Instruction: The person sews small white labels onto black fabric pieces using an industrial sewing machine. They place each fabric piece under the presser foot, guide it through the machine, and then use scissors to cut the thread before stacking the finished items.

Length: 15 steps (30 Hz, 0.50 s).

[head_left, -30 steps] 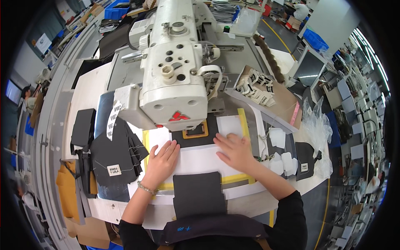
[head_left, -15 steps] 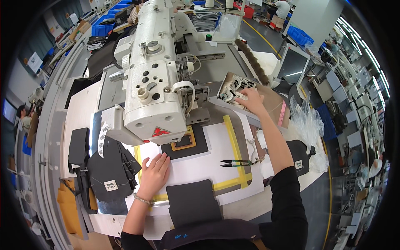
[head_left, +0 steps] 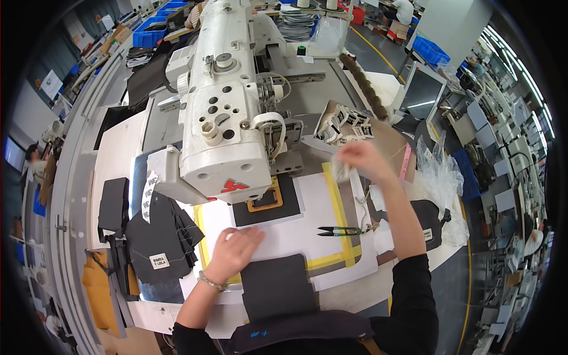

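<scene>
Above the yellow-taped white sheet, my right hand is closed on a whitish label, blurred by motion. Just behind it stands a cardboard box with several black-and-white fabric labels. My left hand hovers over or rests on the sheet, fingers stretched to the right and slightly smeared, holding nothing I can see. Ahead of it, a black piece lies under an orange frame at the sewing machine head. A plain black panel lies close to my body.
Thread snips lie on the sheet's right side. At left are stacked black pieces, one bearing a label, and a mustard piece. Clear plastic bags and a black labelled piece sit at right. A monitor stands behind.
My right hand has come out of the label box toward me with a label. My left hand has drawn back from the black piece and turned its fingers to the right.
</scene>
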Available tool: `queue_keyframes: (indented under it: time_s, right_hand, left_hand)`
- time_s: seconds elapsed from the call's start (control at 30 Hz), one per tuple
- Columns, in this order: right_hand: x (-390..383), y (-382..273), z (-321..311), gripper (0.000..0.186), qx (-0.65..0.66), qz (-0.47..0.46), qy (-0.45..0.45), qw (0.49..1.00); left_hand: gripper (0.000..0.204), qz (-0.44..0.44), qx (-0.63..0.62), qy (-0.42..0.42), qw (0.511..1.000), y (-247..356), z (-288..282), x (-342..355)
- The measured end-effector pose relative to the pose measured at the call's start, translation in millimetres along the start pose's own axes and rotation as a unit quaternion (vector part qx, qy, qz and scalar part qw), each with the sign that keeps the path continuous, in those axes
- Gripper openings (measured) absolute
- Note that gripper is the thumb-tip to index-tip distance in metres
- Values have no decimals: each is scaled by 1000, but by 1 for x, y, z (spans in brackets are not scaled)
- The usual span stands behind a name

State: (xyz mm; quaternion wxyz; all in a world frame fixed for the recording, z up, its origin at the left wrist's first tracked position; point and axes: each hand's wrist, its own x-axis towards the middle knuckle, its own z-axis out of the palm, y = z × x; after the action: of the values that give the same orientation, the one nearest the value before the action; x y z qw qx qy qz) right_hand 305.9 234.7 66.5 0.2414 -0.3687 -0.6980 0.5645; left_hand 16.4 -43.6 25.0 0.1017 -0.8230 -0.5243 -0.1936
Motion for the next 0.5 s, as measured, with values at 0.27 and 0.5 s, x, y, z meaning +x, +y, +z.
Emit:
queue_keyframes:
  time_s: [0.27, 0.5]
  right_hand:
    - [-62, 18, 146, 18, 129, 139, -418, 889]
    - [-59, -4, 138, 36, -62, 7, -290, 955]
  left_hand:
    - [29, 254, -17, 99, 962, 31, 0, 31]
    - [13, 55, -9, -5, 998, 19, 12, 18]
